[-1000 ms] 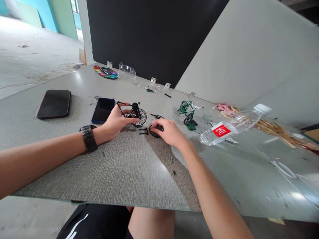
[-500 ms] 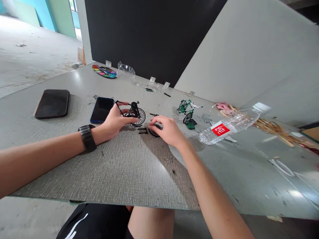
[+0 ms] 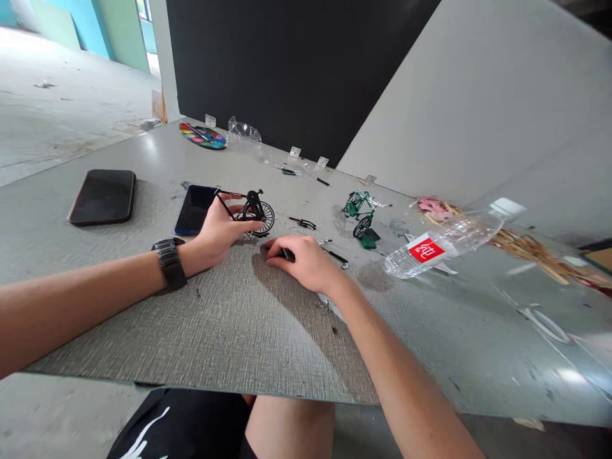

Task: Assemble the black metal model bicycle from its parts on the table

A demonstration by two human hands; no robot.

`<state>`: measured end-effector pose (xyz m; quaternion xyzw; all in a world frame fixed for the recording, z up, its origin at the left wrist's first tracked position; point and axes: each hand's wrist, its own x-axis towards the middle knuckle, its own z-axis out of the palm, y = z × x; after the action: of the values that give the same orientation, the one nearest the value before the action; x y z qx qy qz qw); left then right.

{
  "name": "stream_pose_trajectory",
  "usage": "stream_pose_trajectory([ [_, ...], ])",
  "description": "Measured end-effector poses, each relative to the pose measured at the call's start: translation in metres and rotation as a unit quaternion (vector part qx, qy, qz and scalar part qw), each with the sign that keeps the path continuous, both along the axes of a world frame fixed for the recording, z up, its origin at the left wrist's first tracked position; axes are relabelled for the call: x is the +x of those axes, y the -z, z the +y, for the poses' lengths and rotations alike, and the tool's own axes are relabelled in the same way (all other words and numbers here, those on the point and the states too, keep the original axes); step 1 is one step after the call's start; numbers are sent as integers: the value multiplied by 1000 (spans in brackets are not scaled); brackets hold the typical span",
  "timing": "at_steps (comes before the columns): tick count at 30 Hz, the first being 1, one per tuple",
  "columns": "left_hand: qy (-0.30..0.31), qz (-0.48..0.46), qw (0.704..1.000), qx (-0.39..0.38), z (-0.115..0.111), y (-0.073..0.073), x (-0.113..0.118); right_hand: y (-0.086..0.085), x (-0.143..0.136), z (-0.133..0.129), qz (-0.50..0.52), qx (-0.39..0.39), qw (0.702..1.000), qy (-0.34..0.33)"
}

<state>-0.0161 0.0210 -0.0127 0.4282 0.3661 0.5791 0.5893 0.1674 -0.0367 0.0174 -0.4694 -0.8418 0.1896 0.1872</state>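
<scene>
My left hand (image 3: 215,231), with a black watch at its wrist, grips a black miniature bicycle (image 3: 253,203) by its frame. One spoked wheel (image 3: 266,220) is on the bicycle; no second wheel shows on it. My right hand (image 3: 306,260) is low over the table, its thumb and fingers pinched on a small black part (image 3: 287,254) that they mostly hide. Beyond this hand lies a thin black bicycle part (image 3: 303,222). A longer black piece (image 3: 335,256) rests to its right, partly behind the hand.
A green miniature bicycle (image 3: 362,210) stands to the right, near a clear plastic bottle (image 3: 444,242) lying on its side. Two phones, a dark one (image 3: 104,197) and a blue-edged one (image 3: 194,210), lie left. A paint palette (image 3: 203,136) and clear plastic packaging (image 3: 243,132) are at the back.
My right hand has moved left and slightly nearer, from the loose wheel onto the spot where a U-shaped black part lay. My left hand still holds the black bicycle, shifted slightly left.
</scene>
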Motion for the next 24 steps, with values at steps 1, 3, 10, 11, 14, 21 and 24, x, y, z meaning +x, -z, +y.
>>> stream_pose_trajectory([
  [1,-4,2,1000,-4,0,1,0,0,1,1,-1,9,1000,0],
  [3,-12,4,1000,-4,1,2,1,2,4,4,-7,29,1000,-3],
  [10,-29,-18,999,16,7,-1,-3,9,17,13,-16,52,998,34],
  [11,-32,-20,999,19,8,-5,-5,9,18,13,-10,51,998,42],
  [14,-42,-30,998,26,11,-18,-10,7,25,15,31,70,994,73],
  [21,-37,-64,997,38,19,-36,-20,-4,61,23,88,179,960,195],
  [24,-50,-70,995,41,25,-39,-25,-4,70,25,89,184,957,207],
])
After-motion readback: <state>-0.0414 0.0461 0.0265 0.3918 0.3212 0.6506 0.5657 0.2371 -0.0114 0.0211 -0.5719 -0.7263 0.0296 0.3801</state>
